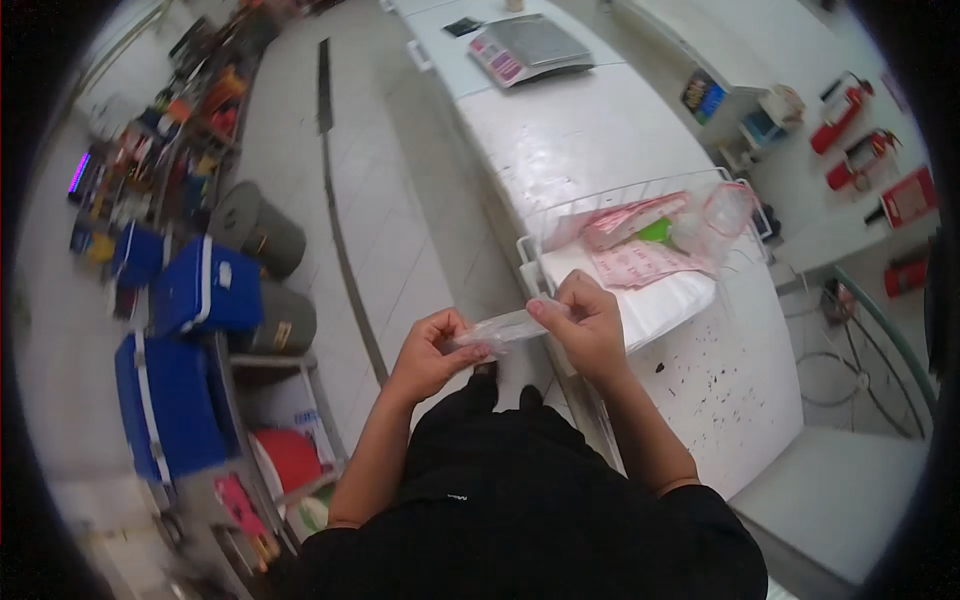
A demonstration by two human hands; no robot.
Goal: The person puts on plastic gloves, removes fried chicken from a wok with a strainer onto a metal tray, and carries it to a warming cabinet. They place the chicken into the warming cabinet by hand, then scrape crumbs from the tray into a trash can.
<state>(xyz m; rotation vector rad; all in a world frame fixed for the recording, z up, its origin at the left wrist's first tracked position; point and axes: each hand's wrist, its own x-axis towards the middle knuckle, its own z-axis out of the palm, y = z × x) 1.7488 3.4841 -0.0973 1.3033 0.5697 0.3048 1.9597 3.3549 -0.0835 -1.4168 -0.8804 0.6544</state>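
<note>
A clear plastic bag (508, 327) is stretched between my two hands, in front of my body and beside the white counter. My left hand (436, 350) pinches one end of it between thumb and fingers. The other end is gripped by my right hand (582, 325), thumb on top. Just beyond my right hand stands a white wire basket (600, 200) on the counter. Inside it lie white bags (665, 305), pink-and-white printed bags (645, 262) and something bright green (657, 230).
The white counter (560, 130) runs away from me, with a scale (530, 50) at its far end. Dark specks dot its near part. Blue coolers (205, 290) and grey bins (258, 228) line the left. Fire extinguishers (842, 112) are at the right.
</note>
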